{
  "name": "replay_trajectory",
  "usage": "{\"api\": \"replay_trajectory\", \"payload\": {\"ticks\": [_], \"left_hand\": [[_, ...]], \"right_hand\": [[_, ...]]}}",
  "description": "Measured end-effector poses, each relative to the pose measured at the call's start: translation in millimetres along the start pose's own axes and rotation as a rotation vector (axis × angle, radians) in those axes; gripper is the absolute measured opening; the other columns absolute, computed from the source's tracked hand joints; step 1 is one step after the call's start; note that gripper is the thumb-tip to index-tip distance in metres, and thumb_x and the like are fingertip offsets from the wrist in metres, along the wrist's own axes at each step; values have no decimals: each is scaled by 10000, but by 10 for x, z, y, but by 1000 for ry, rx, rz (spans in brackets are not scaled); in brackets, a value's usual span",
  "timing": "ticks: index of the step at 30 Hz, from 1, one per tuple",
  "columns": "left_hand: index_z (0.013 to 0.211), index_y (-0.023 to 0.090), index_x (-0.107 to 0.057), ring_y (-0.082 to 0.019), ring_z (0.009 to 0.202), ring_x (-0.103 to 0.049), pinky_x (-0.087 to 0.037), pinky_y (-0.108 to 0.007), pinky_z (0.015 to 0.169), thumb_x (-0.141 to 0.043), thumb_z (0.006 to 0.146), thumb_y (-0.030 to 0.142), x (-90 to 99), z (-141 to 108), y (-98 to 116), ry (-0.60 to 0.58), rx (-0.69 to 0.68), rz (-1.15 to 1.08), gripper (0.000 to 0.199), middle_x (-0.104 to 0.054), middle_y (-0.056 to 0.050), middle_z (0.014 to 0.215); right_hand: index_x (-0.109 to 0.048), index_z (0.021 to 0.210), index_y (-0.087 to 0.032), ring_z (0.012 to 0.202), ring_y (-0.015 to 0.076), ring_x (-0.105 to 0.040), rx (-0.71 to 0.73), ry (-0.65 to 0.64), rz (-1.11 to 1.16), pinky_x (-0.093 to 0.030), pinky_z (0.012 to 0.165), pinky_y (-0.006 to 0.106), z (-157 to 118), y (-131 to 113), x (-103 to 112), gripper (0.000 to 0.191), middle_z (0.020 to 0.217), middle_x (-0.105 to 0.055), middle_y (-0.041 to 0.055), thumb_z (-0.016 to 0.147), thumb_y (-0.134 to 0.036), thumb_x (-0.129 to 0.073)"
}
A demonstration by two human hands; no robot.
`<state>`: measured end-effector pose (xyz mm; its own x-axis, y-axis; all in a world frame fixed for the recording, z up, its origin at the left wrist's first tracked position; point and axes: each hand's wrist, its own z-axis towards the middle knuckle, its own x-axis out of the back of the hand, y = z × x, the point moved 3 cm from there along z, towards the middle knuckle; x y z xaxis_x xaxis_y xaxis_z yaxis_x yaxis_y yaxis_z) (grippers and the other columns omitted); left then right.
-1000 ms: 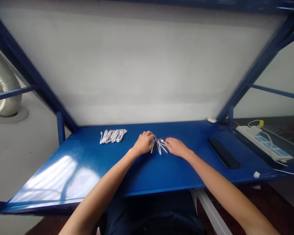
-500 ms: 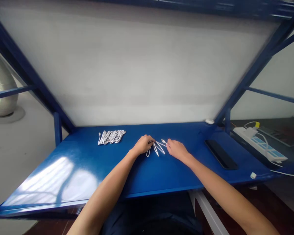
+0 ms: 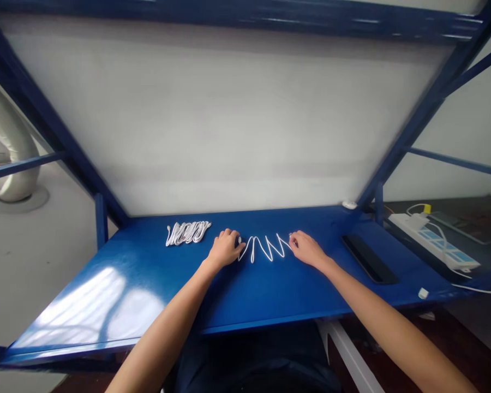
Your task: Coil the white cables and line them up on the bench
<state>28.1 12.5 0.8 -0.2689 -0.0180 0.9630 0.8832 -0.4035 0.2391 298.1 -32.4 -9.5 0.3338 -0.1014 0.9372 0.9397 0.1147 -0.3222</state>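
A white cable [image 3: 269, 252] lies in a zigzag on the blue tabletop [image 3: 265, 295], stretched between my two hands. My left hand [image 3: 225, 247] is closed on its left end, where a small white tip shows by the thumb. At the other end my right hand [image 3: 306, 248] pinches the cable, with a bit of the connector peeking out above the fingertips. Further left on the table rests a bunch of white cables [image 3: 187, 233], folded back and forth and apart from both hands.
Right of my right hand lies a black phone-like slab [image 3: 369, 259]. A small white cube [image 3: 423, 293] sits near the front right edge, and a white oval object [image 3: 349, 205] at the back. A power strip [image 3: 437, 243] with plugged-in leads stands far right. Blue frame bars flank the table.
My hands have moved apart, the left one leftward and the right one rightward. Between them the bunched cable has spread into a wider zigzag. The view has shifted slightly.
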Motion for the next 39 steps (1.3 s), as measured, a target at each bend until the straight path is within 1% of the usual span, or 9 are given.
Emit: {"api": "replay_trajectory", "payload": {"ticks": [2, 7, 11, 15, 19, 23, 28, 32, 39], "left_hand": [[1006, 180, -581, -281, 1022, -550, -428, -379, 823, -506, 855, 434, -16, -42, 2, -15, 43, 48, 305, -601, -120, 1040], [926, 168, -590, -252, 845, -640, -458, -322, 689, -405, 877, 297, -82, -41, -34, -64, 127, 69, 231, -662, -125, 911], [883, 151, -640, -295, 832, -661, -469, -341, 661, -389, 862, 315, -21, -19, -272, -88, 255, 100, 300, -680, -172, 909], [909, 131, -669, -297, 867, -660, -473, -333, 678, -430, 811, 286, 103, 2, -541, -148, 350, 99, 301, -687, -193, 915], [844, 137, -670, -275, 842, -656, -459, -309, 661, -423, 823, 309, 179, 18, -717, -153, 379, 54, 302, -693, -174, 880], [702, 165, -642, -236, 742, -644, -432, -278, 608, -450, 809, 328, 203, 22, -832, -164, 367, 8, 273, -673, -112, 727], [538, 184, -540, -175, 531, -590, -402, -248, 504, -481, 765, 287, 246, -4, -888, -275, 366, -124, 256, -574, -44, 505], [569, 182, -536, -159, 472, -569, -410, -245, 459, -488, 766, 279, 273, -39, -936, -345, 423, -255, 225, -579, -35, 510], [565, 176, -539, -162, 507, -594, -463, -258, 488, -510, 765, 290, 330, -115, -1066, -441, 423, -404, 231, -619, -43, 574]], "right_hand": [[-602, 787, -183, 815, 153, -588, -33, 11, 38, -394, 691, 233, 39, 38, -10, 192, 920, -630, 63, 889, -218, -443], [-592, 912, -172, 839, 175, -603, -151, 64, 0, -389, 689, 240, 96, 216, 6, 119, 893, -657, 68, 874, -219, -489], [-589, 837, -166, 831, 211, -616, -205, 52, -155, -378, 683, 269, 90, 416, 88, 176, 877, -656, 105, 904, -248, -448], [-594, 917, -156, 822, 251, -637, -348, -13, -222, -383, 657, 294, 60, 650, 187, 202, 899, -665, 144, 913, -275, -430], [-596, 963, -152, 855, 275, -642, -451, 14, -242, -395, 655, 307, 22, 805, 266, 232, 927, -670, 163, 914, -270, -402], [-602, 974, -162, 865, 281, -643, -515, 35, -230, -408, 664, 317, -6, 880, 289, 244, 947, -671, 166, 909, -288, -403], [-615, 982, -165, 878, 274, -642, -563, 46, -208, -421, 689, 321, -19, 945, 293, 252, 959, -671, 169, 904, -290, -411], [-624, 972, -161, 873, 282, -640, -569, 60, -191, -419, 687, 327, -16, 984, 297, 262, 951, -669, 177, 902, -300, -414], [-632, 893, -178, 844, 256, -641, -562, 89, -162, -403, 685, 296, -11, 1085, 303, 198, 910, -679, 144, 875, -297, -475]]}}
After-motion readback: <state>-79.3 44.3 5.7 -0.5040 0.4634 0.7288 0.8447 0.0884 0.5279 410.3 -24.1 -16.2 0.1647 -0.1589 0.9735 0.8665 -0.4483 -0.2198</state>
